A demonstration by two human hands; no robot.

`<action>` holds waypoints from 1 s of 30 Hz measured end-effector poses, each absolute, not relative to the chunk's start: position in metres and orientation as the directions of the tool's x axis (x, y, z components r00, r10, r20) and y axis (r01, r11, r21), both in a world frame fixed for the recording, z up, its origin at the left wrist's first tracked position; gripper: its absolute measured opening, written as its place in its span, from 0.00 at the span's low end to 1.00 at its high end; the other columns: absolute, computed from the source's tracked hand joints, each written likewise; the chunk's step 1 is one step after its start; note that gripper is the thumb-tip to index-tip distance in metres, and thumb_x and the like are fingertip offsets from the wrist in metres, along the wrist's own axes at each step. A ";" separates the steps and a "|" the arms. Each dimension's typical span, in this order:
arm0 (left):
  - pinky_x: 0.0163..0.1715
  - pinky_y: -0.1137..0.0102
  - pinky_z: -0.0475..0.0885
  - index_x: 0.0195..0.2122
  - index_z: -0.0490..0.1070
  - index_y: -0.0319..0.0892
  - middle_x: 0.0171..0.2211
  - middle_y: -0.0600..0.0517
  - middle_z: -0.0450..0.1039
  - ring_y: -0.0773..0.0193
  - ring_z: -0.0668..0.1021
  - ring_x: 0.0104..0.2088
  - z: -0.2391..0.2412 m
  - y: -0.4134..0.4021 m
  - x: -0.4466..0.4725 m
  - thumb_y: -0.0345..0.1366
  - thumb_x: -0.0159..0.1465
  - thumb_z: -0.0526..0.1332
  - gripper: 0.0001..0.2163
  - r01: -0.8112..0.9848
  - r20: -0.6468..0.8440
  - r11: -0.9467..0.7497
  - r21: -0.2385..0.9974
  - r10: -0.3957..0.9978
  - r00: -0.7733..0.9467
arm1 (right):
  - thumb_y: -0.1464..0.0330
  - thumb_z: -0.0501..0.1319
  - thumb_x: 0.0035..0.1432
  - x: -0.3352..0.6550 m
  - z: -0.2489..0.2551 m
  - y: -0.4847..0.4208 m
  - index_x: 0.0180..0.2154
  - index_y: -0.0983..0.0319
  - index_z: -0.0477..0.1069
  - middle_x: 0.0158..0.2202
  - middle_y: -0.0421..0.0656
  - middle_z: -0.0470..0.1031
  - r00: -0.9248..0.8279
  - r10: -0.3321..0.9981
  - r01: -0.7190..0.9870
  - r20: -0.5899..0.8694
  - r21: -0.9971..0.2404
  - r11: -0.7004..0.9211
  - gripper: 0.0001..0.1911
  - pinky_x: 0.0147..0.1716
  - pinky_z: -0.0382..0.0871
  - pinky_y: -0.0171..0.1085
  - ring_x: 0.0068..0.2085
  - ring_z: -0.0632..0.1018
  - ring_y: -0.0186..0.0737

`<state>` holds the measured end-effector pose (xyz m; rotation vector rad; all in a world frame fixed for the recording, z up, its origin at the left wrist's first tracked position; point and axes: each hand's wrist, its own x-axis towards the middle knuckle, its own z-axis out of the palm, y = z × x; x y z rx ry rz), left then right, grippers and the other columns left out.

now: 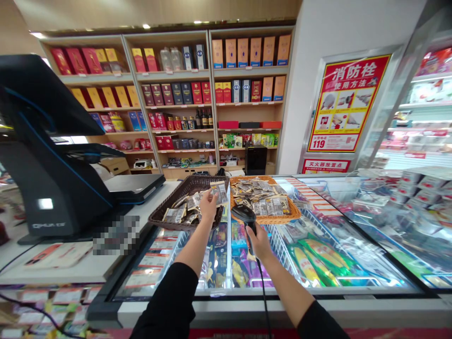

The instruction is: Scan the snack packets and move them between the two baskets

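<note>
My left hand point(208, 203) is closed on a small flat snack packet point(220, 190), raised over the right side of a dark brown wicker basket point(159, 217). Several similar packets point(174, 214) lie in that basket. With my right hand point(259, 241) I grip the handle of a black barcode scanner point(243, 213), its head tilted toward the left. A cable point(263, 292) hangs from the scanner down past the front edge. Just behind the scanner stands an orange wicker basket point(296, 216), heaped with more packets point(273, 205).
Both baskets rest on the glass top of a chest freezer point(356, 254) holding bagged frozen goods. To the left, a counter point(70, 273) carries a black checkout terminal point(52, 188) and a flat scale point(136, 186). Shelves point(176, 75) of boxed goods line the back wall.
</note>
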<state>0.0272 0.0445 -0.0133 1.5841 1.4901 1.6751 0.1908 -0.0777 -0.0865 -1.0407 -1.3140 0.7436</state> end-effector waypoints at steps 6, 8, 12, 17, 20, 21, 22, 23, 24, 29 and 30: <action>0.52 0.59 0.60 0.58 0.60 0.41 0.49 0.43 0.67 0.50 0.68 0.50 0.001 0.021 0.013 0.32 0.54 0.59 0.28 0.708 0.647 -0.168 0.686 0.586 -0.487 | 0.50 0.53 0.56 0.211 -0.084 -0.073 0.28 0.59 0.59 0.16 0.34 0.64 0.310 0.897 -0.048 0.315 -0.937 0.345 0.19 0.11 0.60 0.31 0.13 0.65 0.31; 0.53 0.60 0.59 0.55 0.64 0.43 0.50 0.44 0.67 0.52 0.67 0.52 0.003 0.021 0.023 0.29 0.53 0.57 0.25 0.739 0.686 -0.223 0.636 0.601 -0.409 | 0.49 0.54 0.55 0.229 -0.078 -0.073 0.28 0.58 0.59 0.17 0.34 0.65 0.374 0.883 -0.060 0.283 -0.943 0.328 0.19 0.11 0.60 0.32 0.13 0.66 0.32; 0.46 0.66 0.66 0.43 0.73 0.43 0.40 0.48 0.74 0.58 0.74 0.42 -0.001 0.032 0.079 0.27 0.54 0.56 0.16 0.638 0.590 -0.455 0.621 0.807 0.001 | 0.49 0.55 0.54 0.269 -0.077 -0.078 0.26 0.58 0.58 0.15 0.35 0.64 0.469 0.835 0.008 0.287 -0.947 0.320 0.19 0.11 0.60 0.33 0.12 0.66 0.34; 0.39 0.67 0.68 0.38 0.74 0.39 0.37 0.43 0.76 0.54 0.77 0.38 -0.022 0.048 0.155 0.32 0.51 0.63 0.12 0.654 0.242 -0.353 0.669 0.935 0.258 | 0.48 0.52 0.56 0.291 -0.097 -0.084 0.28 0.58 0.56 0.16 0.35 0.64 0.589 0.760 -0.018 0.273 -0.937 0.350 0.20 0.11 0.61 0.33 0.13 0.66 0.33; 0.38 0.64 0.68 0.32 0.73 0.38 0.35 0.38 0.76 0.49 0.77 0.40 -0.030 0.055 0.170 0.39 0.48 0.66 0.12 0.773 0.159 -0.266 0.576 0.964 0.213 | 0.49 0.52 0.56 0.289 -0.103 -0.085 0.28 0.58 0.56 0.18 0.34 0.65 0.622 0.742 -0.071 0.248 -0.927 0.369 0.19 0.11 0.61 0.33 0.13 0.66 0.32; 0.38 0.64 0.67 0.29 0.73 0.38 0.35 0.37 0.76 0.47 0.77 0.40 -0.031 0.057 0.170 0.40 0.46 0.68 0.13 0.801 0.146 -0.245 0.546 0.970 0.197 | 0.49 0.52 0.57 0.288 -0.103 -0.084 0.28 0.58 0.56 0.17 0.34 0.64 0.616 0.749 -0.076 0.245 -0.927 0.367 0.19 0.11 0.61 0.32 0.13 0.66 0.32; 0.37 0.64 0.67 0.26 0.72 0.39 0.34 0.38 0.76 0.47 0.77 0.39 -0.032 0.059 0.170 0.41 0.44 0.69 0.13 0.814 0.141 -0.232 0.533 0.973 0.185 | 0.49 0.52 0.57 0.286 -0.102 -0.084 0.28 0.58 0.56 0.17 0.34 0.64 0.599 0.762 -0.079 0.247 -0.928 0.363 0.19 0.11 0.61 0.32 0.13 0.66 0.32; 0.36 0.64 0.67 0.23 0.70 0.40 0.31 0.39 0.76 0.47 0.77 0.38 -0.032 0.060 0.169 0.40 0.41 0.70 0.13 0.812 0.137 -0.223 0.539 0.975 0.177 | 0.49 0.52 0.57 0.284 -0.101 -0.084 0.27 0.58 0.57 0.17 0.34 0.63 0.582 0.774 -0.078 0.249 -0.930 0.359 0.19 0.11 0.61 0.32 0.13 0.66 0.32; 0.35 0.66 0.67 0.20 0.69 0.41 0.28 0.42 0.75 0.49 0.77 0.36 -0.031 0.061 0.167 0.40 0.40 0.71 0.13 0.798 0.132 -0.218 0.562 0.976 0.174 | 0.49 0.52 0.57 0.282 -0.099 -0.084 0.27 0.58 0.57 0.16 0.34 0.63 0.563 0.787 -0.077 0.253 -0.932 0.355 0.19 0.11 0.61 0.32 0.13 0.66 0.32; 0.27 0.71 0.64 0.14 0.64 0.42 0.14 0.54 0.64 0.61 0.73 0.24 -0.030 0.058 0.163 0.40 0.45 0.68 0.13 0.657 0.129 -0.236 0.716 0.970 0.208 | 0.50 0.54 0.55 0.276 -0.096 -0.084 0.27 0.58 0.58 0.17 0.34 0.64 0.517 0.818 -0.116 0.253 -0.926 0.360 0.19 0.10 0.59 0.31 0.12 0.64 0.31; 0.26 0.72 0.64 0.15 0.66 0.41 0.14 0.55 0.64 0.63 0.72 0.23 -0.029 0.057 0.161 0.40 0.47 0.66 0.12 0.621 0.148 -0.246 0.744 0.967 0.206 | 0.50 0.55 0.55 0.276 -0.096 -0.084 0.28 0.58 0.58 0.18 0.34 0.65 0.519 0.817 -0.130 0.249 -0.922 0.364 0.19 0.10 0.60 0.31 0.12 0.65 0.31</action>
